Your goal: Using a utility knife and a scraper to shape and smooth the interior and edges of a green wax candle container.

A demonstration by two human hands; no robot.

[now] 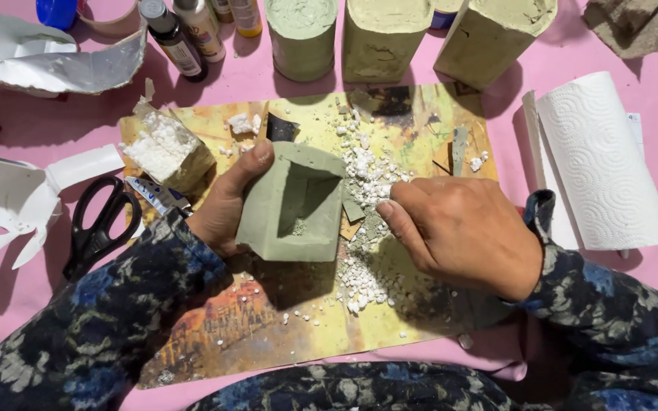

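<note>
Head view, the only 1. Centre frame: left hand grips a hollow green block, thumb over its upper left rim, fingers hidden behind the left wall, cavity tipped toward the camera. Right hand sits just right of the block, fingers curled and pinched at the tips, touching the pile of white foam crumbs; cannot tell whether it holds a tool or a crumb.

Block rests on a yellow-orange printed mat on a pink cloth. Crumbs spill from the block's right edge down to lower centre.

Left of centre: black scissors. Above them, a chunk of white foam still partly cased in green. Top edge: 3 more green blocks and several bottles. Right: paper towel roll. Upper left: crumpled foil.

Step, my read: foam core is being dug out of the green shell, cavity mostly empty, some grit at the bottom. Next move probably calls for a steady left grip and light scraping inside, so the thin walls don't crack.
</note>
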